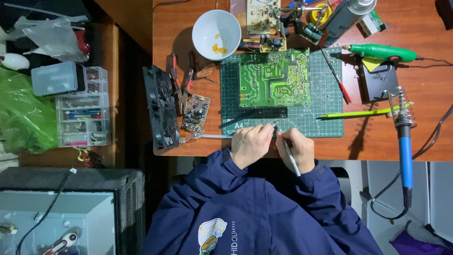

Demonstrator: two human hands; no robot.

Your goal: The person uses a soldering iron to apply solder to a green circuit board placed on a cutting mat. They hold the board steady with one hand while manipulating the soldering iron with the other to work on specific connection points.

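1. Nearest to the camera is the person's dark blue jacket (255, 212), with a round yellow and white emblem on the chest.
2. The left hand (251, 144) is at the near edge of the table (401, 137), closed in a loose fist. Something small is between its fingertips, but it is too small to tell what.
3. The right hand (297, 148) is just beside the left one, and their fingertips meet. It is closed around a thin grey tool (289, 152), held like a pen, with the tip pointing to the left hand.
4. Both hands lie over the near edge of the green cutting mat (325, 108), at its near left part, where a white letter and number mark is printed.
5. The big green circuit board (274, 78) lies on the far part of the mat, beyond the hands and apart from them.
6. A white bowl (216, 33) with yellow rests inside stands at the far edge of the table, left of the board.
7. A grey spray can (347, 16) lies at the far edge, more to the right.
8. A blue-handled soldering iron (403, 141) in its coil stand is at the right near edge.
9. A small brown circuit board (196, 113) and two black fans (160, 108) are at the left edge.
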